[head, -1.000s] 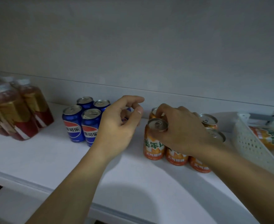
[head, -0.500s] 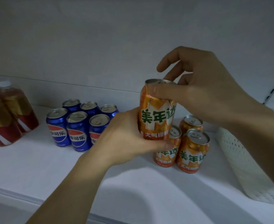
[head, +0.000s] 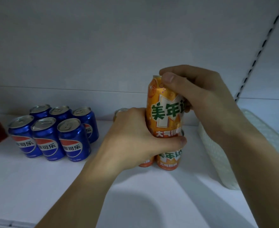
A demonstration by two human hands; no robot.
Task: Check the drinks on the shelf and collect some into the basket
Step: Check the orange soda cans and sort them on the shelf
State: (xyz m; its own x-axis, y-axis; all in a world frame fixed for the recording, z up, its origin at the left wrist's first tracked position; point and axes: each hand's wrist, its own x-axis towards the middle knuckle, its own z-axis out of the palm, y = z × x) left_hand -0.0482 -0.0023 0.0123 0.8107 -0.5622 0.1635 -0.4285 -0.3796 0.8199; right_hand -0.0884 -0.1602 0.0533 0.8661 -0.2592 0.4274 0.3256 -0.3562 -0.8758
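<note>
Orange can [head: 166, 112] held upright above the shelf [head: 37, 186] with both hands.
Left hand [head: 135, 139] grips its bottom, right hand [head: 199, 96] its top (white basket [head: 217, 158] just beside, blue cans [head: 51, 130] further left).

1. Both hands share one grip on the raised orange can [head: 166, 111]; directly beneath it the other orange cans [head: 168, 159] stand packed on the shelf [head: 37, 186].
2. Left of the grip, bare shelf separates it from the blue cans [head: 53, 137].
3. Right of the grip, the white basket [head: 217, 162] wall stands near.
4. Above and toward the viewer, open room.
</note>
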